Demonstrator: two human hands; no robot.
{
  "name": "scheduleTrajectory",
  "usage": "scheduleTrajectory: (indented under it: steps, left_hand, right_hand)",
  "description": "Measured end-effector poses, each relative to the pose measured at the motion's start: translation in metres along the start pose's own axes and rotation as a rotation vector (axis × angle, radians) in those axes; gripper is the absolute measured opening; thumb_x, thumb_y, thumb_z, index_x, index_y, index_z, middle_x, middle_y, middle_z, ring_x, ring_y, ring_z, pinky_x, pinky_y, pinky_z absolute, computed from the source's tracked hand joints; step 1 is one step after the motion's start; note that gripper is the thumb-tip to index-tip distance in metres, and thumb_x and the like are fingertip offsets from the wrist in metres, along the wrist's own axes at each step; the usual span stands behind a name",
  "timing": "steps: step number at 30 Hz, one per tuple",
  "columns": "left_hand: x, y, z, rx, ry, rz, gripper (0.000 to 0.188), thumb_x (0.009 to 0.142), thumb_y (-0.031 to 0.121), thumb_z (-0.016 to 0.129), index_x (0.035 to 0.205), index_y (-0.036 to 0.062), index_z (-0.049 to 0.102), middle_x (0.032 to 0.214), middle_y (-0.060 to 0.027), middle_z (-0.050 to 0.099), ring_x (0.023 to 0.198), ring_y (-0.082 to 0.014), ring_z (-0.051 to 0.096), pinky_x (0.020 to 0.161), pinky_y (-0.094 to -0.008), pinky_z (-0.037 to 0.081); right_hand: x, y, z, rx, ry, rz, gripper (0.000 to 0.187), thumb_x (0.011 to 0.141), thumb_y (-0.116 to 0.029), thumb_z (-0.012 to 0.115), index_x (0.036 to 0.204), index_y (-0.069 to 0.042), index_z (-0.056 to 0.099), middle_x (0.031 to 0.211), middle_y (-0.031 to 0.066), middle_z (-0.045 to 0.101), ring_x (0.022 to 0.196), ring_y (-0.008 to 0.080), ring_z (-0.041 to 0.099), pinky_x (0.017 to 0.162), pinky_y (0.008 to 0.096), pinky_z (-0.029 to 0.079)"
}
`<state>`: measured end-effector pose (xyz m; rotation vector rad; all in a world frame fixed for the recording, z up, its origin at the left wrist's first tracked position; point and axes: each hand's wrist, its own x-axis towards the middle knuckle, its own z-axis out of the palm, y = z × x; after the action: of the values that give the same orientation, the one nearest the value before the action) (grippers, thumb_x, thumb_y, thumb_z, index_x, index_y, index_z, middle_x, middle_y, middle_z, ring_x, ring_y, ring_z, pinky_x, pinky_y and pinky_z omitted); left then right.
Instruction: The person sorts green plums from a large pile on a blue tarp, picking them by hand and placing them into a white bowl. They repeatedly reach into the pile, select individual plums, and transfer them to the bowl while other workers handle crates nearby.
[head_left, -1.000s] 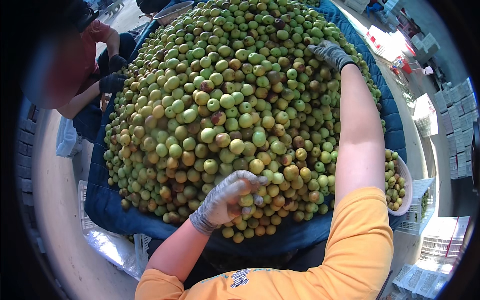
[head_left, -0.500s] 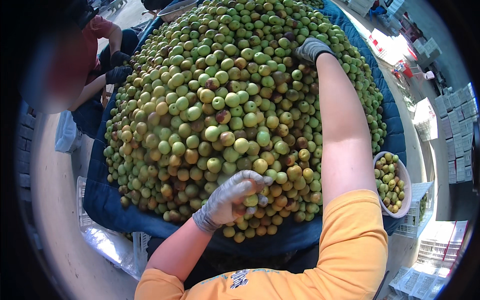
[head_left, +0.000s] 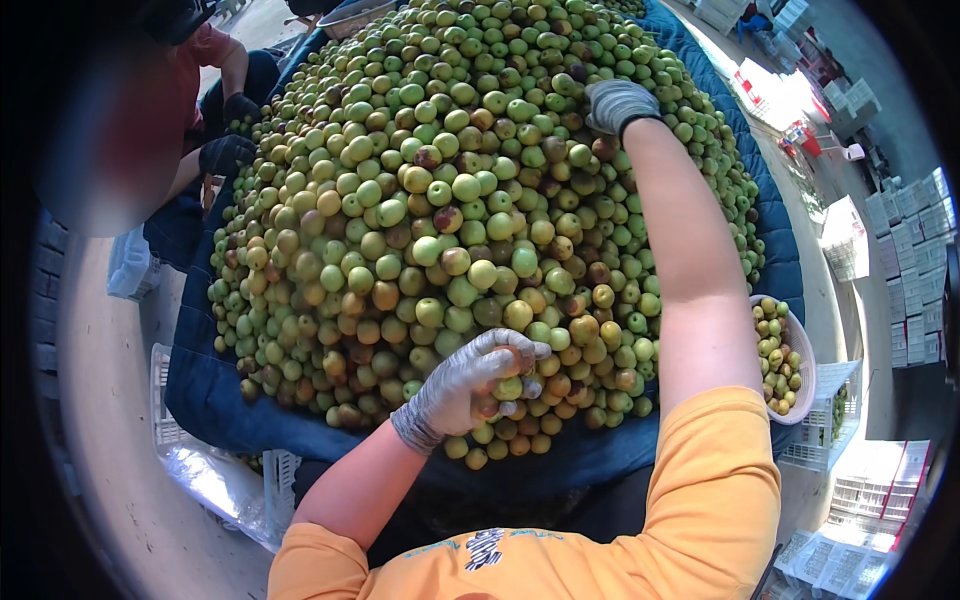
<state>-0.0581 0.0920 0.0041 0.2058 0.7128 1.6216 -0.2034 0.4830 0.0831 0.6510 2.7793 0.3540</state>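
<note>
A big heap of green and brown-blotched jujubes (head_left: pixel 440 230) fills the middle. My left hand (head_left: pixel 470 385), in a grey glove, is raised over the heap's near side, its fingers curled round a couple of jujubes (head_left: pixel 510 386). My right arm is stretched across the heap's right side. At its end, my gloved right hand (head_left: pixel 620 104) rests on the upper part of the pile with its fingers bent down. Whatever those fingers hold is hidden by the back of the hand.
Dark blue quilted cloth (head_left: pixel 230 425) lies under and around the heap. A pale basket of jujubes (head_left: pixel 803 375) stands at the right edge, above a white crate (head_left: pixel 825 435). Another person's dark-gloved hand (head_left: pixel 226 155) touches the heap at the far left. Stacked boxes (head_left: pixel 915 270) stand farther right.
My right hand has drawn back slightly, and its fingers look more bent. My left hand still has jujubes in its curled fingers. The view has shifted a little.
</note>
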Motion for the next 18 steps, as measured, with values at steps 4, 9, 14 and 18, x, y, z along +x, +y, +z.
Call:
scheduleTrajectory:
  steps: [4,9,14,18]
  left_hand:
    - [0.0,0.002,0.005,0.012,-0.014,-0.013,0.029,0.097,0.029,0.058,0.12,0.0106,0.056,0.128,-0.0061,0.058,0.097,-0.0181,0.061,0.068,-0.0277,0.048]
    - [0.001,-0.004,-0.008,-0.107,-0.035,0.025,0.032,0.099,0.035,0.055,0.123,0.0126,0.055,0.135,-0.0106,0.055,0.101,-0.0208,0.062,0.066,-0.0267,0.049]
    - [-0.003,-0.001,0.001,-0.341,-0.023,0.092,0.031,0.102,0.035,0.05,0.123,0.0132,0.056,0.135,-0.0114,0.055,0.102,-0.0226,0.061,0.066,-0.0275,0.048]
    - [0.002,-0.025,-0.024,-0.39,-0.066,0.058,0.04,0.1,0.039,0.051,0.133,0.0165,0.049,0.12,-0.0046,0.06,0.1,-0.0179,0.058,0.069,-0.0299,0.046]
  right_hand:
    - [-0.001,-0.001,0.005,0.044,0.115,0.015,0.059,0.084,-0.018,0.065,0.14,-0.019,0.049,0.133,0.0142,0.06,0.118,0.0335,0.06,0.099,0.045,0.05]
    - [-0.039,-0.01,-0.001,0.414,0.298,0.036,0.048,0.091,-0.026,0.06,0.138,-0.021,0.051,0.127,0.0146,0.063,0.115,0.0333,0.062,0.097,0.0466,0.05]
    - [-0.162,-0.064,0.03,1.479,0.314,-0.505,0.029,0.092,-0.026,0.06,0.115,-0.007,0.063,0.072,-0.0006,0.06,0.066,0.0113,0.058,0.06,0.028,0.054]
    - [-0.28,-0.127,0.069,0.935,0.692,-0.618,0.036,0.083,-0.026,0.061,0.112,-0.005,0.057,0.091,0.015,0.051,0.082,0.0312,0.057,0.072,0.0419,0.049]
